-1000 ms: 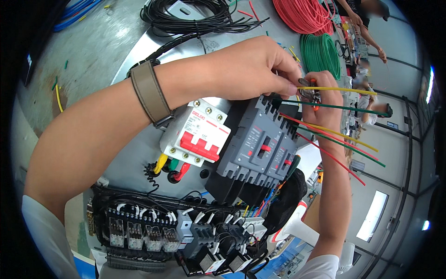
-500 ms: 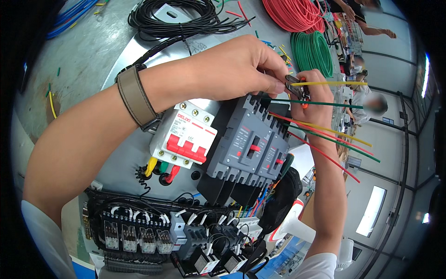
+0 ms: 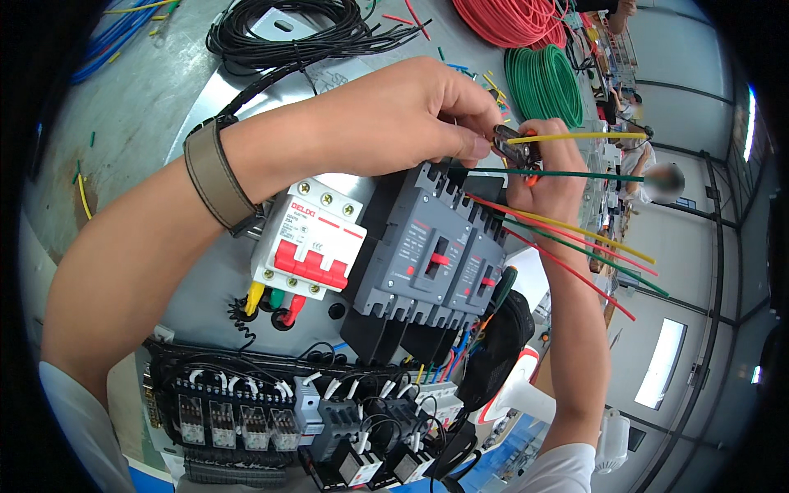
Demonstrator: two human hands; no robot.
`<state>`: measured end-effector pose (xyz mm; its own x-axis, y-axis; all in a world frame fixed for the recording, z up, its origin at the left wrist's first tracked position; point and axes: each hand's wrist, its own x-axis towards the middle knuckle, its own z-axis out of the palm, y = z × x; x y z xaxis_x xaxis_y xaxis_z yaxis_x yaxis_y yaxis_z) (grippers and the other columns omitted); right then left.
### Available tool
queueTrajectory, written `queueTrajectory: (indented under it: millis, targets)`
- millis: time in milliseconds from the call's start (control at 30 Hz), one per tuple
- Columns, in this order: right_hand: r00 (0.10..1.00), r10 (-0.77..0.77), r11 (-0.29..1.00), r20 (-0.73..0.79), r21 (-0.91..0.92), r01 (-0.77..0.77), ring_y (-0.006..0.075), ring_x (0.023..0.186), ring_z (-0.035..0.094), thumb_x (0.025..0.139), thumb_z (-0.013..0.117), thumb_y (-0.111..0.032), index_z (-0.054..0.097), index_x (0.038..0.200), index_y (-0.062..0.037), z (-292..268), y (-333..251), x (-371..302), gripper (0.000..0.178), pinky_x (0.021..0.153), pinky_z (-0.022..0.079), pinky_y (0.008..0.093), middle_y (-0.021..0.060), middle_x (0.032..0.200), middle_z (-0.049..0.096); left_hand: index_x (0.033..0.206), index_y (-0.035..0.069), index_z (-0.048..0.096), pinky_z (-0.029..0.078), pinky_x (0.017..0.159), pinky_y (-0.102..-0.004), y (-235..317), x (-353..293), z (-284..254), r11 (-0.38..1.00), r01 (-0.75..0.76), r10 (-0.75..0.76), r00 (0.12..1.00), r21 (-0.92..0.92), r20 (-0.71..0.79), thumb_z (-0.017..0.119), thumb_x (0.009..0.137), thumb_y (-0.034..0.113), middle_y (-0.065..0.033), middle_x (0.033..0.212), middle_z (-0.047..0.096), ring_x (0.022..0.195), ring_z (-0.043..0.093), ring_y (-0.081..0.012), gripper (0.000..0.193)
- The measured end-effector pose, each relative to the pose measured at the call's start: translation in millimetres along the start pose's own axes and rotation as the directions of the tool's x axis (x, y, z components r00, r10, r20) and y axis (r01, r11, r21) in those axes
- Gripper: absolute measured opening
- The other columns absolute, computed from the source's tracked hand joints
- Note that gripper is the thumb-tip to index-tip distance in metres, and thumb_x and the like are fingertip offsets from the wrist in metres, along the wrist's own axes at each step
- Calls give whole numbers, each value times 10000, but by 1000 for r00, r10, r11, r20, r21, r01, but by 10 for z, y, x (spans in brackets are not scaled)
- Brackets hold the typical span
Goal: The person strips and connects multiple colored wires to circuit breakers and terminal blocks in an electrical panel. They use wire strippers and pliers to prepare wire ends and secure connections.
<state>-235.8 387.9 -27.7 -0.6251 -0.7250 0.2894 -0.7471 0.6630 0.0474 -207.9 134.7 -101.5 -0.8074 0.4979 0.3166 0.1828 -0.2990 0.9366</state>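
Note:
My right hand [image 3: 552, 168] is closed round a pair of small hand pliers [image 3: 516, 146] with dark jaws and orange-red grips. A yellow wire [image 3: 588, 136] runs rightward from beside the jaws. My left hand [image 3: 440, 115] pinches right by the jaw tips; what lies between its fingertips is hidden. Under the hands stands a grey moulded-case circuit breaker [image 3: 419, 255], a second one [image 3: 477, 275] beside it. A green wire [image 3: 559, 173] and several red, yellow and green wires stick out from their upper ends. Left of them sits a white three-pole breaker [image 3: 312, 238] with red levers.
Relays and contactors [image 3: 246, 415] line the panel's near edge. Black [image 3: 279, 37], red [image 3: 509, 25] and green [image 3: 542, 86] wire coils lie at the far side, blue wire [image 3: 115, 41] at far left. A white-and-red device [image 3: 522, 390] stands right. People [image 3: 645, 177] are in the background.
The view has shifted slightly, so the panel and breakers appear a little further left. Both hands stay at the pliers' jaws, and the pliers have tilted slightly.

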Motion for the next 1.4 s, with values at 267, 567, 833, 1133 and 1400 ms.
queueTrajectory:
  millis: [267, 567, 833, 1133, 1400]
  targets:
    - [999, 37, 997, 0, 66, -37, 431, 867, 645, 725, 680, 23, 646, 1057, -3, -5, -65, 30, 335, 770, 543, 451, 194, 945, 649, 1126, 16, 756, 432, 673, -229, -28, -2, 6, 998, -56, 56, 998, -6, 1, 695, 979, 94, 25, 859, 695, 731, 528, -38, 177]
    - [994, 107, 988, 3, 114, -107, 402, 849, 645, 757, 682, 32, 658, 1083, 4, -24, -96, 27, 328, 773, 546, 403, 204, 973, 651, 1244, 11, 713, 484, 757, -262, -54, 18, 5, 996, -54, 55, 998, 77, -12, 671, 989, 88, -4, 891, 681, 818, 597, -75, 269]
    - [991, 131, 984, -4, 124, -129, 340, 806, 635, 807, 717, 16, 658, 1078, 8, -69, -139, 48, 278, 743, 529, 365, 174, 943, 640, 1330, 17, 675, 489, 789, -268, -16, 8, 12, 998, -28, 28, 1000, 60, -1, 662, 990, 73, -9, 893, 645, 851, 602, -93, 345]
    - [982, 184, 971, -31, 159, -177, 324, 800, 632, 851, 760, -19, 655, 1046, 3, -84, -163, 26, 223, 736, 514, 356, 161, 928, 633, 1379, 43, 648, 484, 788, -287, 4, -1, 28, 992, -70, 71, 997, 104, -6, 650, 999, 66, -17, 941, 600, 862, 566, -109, 381]
    - [986, 163, 974, -34, 167, -155, 315, 797, 629, 886, 762, -38, 652, 1058, 5, -92, -131, 25, 209, 739, 511, 350, 161, 923, 633, 1427, 53, 617, 489, 777, -300, -17, -8, 26, 981, -129, 127, 992, 145, 19, 621, 1005, 48, -35, 917, 593, 839, 568, -130, 423]
